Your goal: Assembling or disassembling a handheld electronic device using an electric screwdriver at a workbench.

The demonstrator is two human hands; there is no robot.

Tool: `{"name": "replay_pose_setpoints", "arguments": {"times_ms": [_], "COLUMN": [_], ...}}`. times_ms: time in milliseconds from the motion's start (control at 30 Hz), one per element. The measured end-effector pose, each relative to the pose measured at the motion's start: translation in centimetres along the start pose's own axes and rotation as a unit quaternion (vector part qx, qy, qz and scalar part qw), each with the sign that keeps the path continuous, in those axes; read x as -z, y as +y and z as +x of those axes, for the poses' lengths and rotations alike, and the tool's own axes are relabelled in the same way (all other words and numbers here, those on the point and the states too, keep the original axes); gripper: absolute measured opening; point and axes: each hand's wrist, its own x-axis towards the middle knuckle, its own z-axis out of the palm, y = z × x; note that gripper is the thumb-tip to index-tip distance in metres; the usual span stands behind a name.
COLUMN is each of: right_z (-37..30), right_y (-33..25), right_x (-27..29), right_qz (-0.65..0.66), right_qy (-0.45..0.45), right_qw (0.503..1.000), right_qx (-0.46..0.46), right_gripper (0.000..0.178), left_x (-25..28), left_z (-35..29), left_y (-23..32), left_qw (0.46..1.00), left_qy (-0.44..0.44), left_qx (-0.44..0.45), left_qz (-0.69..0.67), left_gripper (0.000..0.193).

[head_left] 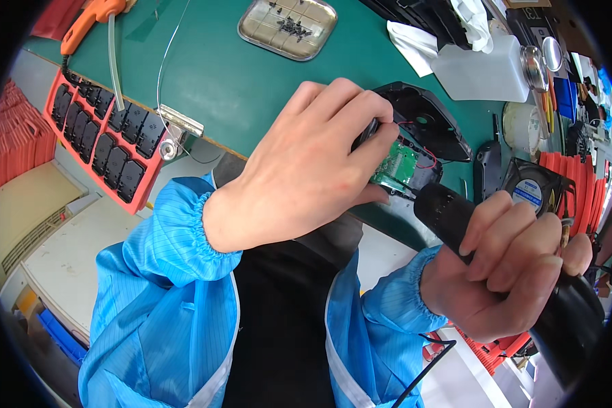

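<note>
My right hand (pixel 506 265) is wrapped round a black electric screwdriver (pixel 445 211). Its thin bit points left, at a green circuit board (pixel 400 163) in an opened black plastic housing. The housing's other half, a black shell (pixel 425 119), lies tilted behind the board, with thin red wires between them. My left hand (pixel 299 163) is bent over the near left side of the board, thumb beside its edge. A dark piece (pixel 365 134) shows between its curled fingers; most of it is hidden, and I cannot tell what it belongs to.
A metal tray of small dark screws (pixel 294 28) stands at the back of the green mat (pixel 214 68). At left are a red tray of black shells (pixel 102 139) and an orange-handled tool (pixel 88 24). A white bottle (pixel 481 68) and a fan (pixel 534 187) stand at right.
</note>
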Motion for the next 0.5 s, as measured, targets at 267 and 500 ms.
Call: {"name": "replay_pose_setpoints", "arguments": {"times_ms": [267,500], "right_z": [-0.3,0.8], "right_y": [-0.5,-2.3], "right_x": [0.0,0.9], "right_qz": [-0.001,0.004], "right_qy": [0.031,-0.01], "right_qw": [0.999,0.999], "right_qx": [-0.007,-0.042], "right_gripper": [0.021,0.025], "left_x": [-0.2,-1.3], "left_z": [-0.2,-0.6], "left_y": [0.3,1.2], "left_qw": [1.0,0.994], "left_qy": [0.017,0.094], "left_qx": [0.0,-0.022], "left_qz": [0.01,-0.051], "left_gripper": [0.066,0.048]}}
